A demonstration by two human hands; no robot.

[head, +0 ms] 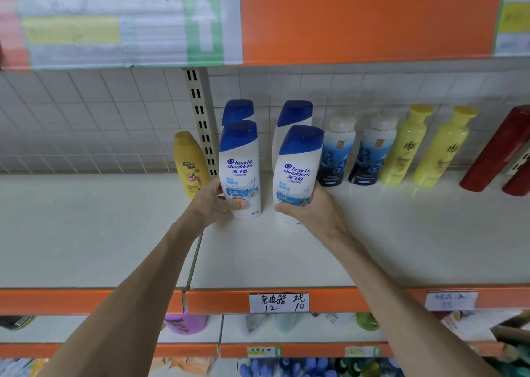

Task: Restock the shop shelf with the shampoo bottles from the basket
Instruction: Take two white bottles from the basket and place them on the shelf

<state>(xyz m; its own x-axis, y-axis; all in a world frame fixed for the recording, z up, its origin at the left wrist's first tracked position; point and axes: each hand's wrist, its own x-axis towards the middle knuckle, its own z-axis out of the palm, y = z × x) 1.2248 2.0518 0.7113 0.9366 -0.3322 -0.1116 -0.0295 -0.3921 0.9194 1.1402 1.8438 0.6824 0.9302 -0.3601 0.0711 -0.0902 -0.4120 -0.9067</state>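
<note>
Shampoo bottles (240,173) | on shelf (372,233) | left hand (210,203), right hand (314,211) grip one each

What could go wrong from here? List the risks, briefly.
1. The right hand holds its white blue-capped shampoo bottle low, tilted toward the dark blue white-capped bottle; it may knock that over.
2. The left hand, gripping a second white blue-capped bottle, sits close to the squat yellow bottle; withdrawing could bump it.
3. Pushing either held bottle back could topple the matching bottles behind.
</note>
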